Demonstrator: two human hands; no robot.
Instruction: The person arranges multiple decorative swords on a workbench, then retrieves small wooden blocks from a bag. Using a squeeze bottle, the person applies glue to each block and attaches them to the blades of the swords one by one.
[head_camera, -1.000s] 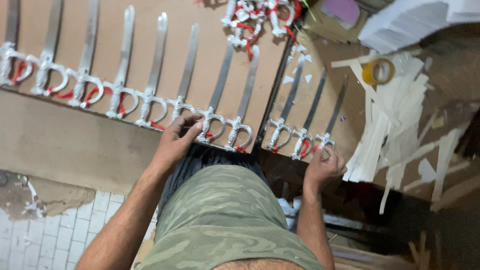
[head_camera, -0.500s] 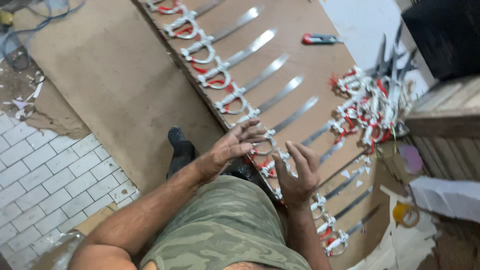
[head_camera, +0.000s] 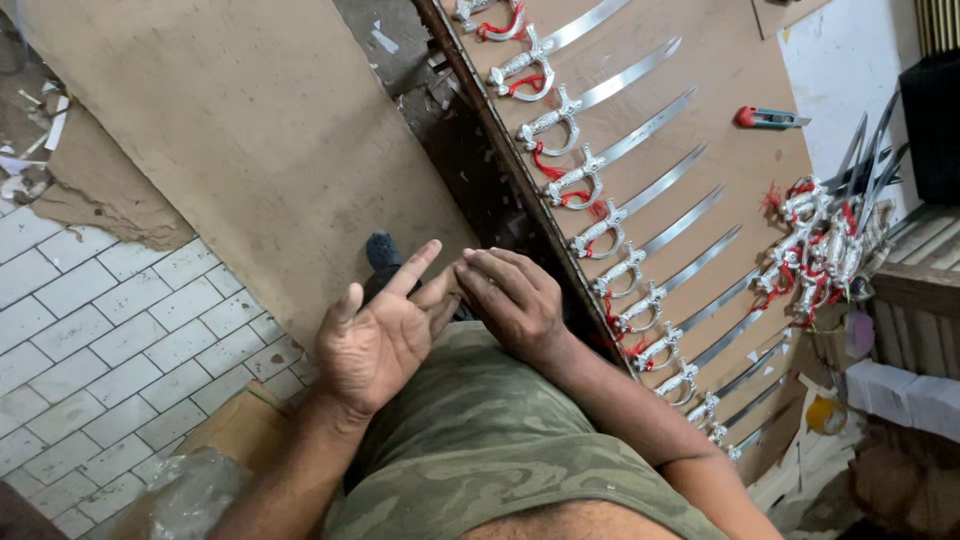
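Both hands empty: I see left hand (head_camera: 375, 335) palm-up, fingers spread; right hand (head_camera: 515, 298) loosely curled, nearer the small swords (head_camera: 640, 262), whose blades point away rightward.

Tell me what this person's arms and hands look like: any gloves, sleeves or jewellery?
Both arms are bare to the edge of the picture, with no sleeves showing. The left hand and right hand wear no gloves, and no rings, watch or bands can be seen. Green camouflage-patterned clothing lies below the arms.
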